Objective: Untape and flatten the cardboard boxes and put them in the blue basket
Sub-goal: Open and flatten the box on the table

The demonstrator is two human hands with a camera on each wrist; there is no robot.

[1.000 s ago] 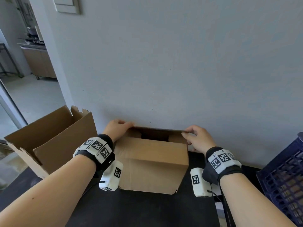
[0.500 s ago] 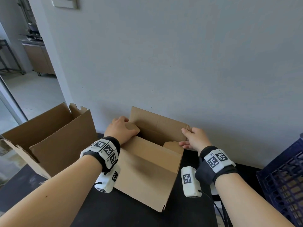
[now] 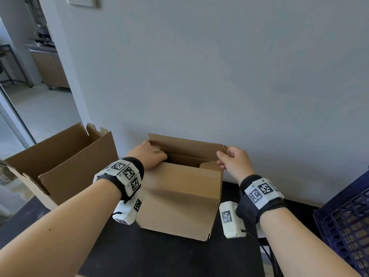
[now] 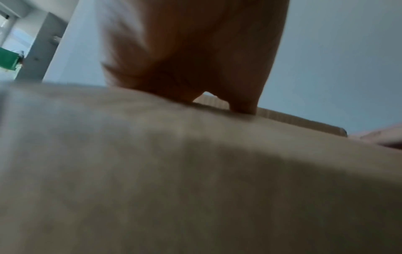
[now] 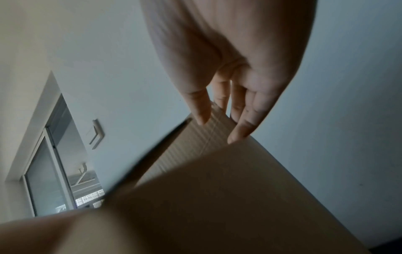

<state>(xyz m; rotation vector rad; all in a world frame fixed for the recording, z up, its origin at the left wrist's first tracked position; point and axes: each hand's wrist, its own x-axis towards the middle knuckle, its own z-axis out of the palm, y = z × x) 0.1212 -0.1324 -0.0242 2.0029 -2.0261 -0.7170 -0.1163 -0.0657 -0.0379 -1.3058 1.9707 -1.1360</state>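
Observation:
A small brown cardboard box [image 3: 179, 198] stands on the black table against the wall, its top flaps open and the rear flap [image 3: 185, 145] raised. My left hand [image 3: 148, 156] grips the box's left top edge, fingers curled over the rim; the left wrist view shows the left hand [image 4: 195, 72] pressed to the cardboard [image 4: 195, 171]. My right hand [image 3: 232, 161] pinches the right end of the rear flap, thumb in front, fingers behind, as the right wrist view shows the right hand [image 5: 219, 111] on the flap [image 5: 208, 137]. The blue basket [image 3: 347, 220] stands at the right edge.
A larger open cardboard box [image 3: 65, 162] stands at the left on the table. The grey wall [image 3: 219, 76] runs right behind the boxes. A doorway [image 3: 30, 76] opens to the left. Bare black table [image 3: 169, 256] lies in front of the small box.
The rear flap, folded down a second ago, has swung upright. The box tilted and turned, then settled squarer to me. Both hands stayed on its top corners.

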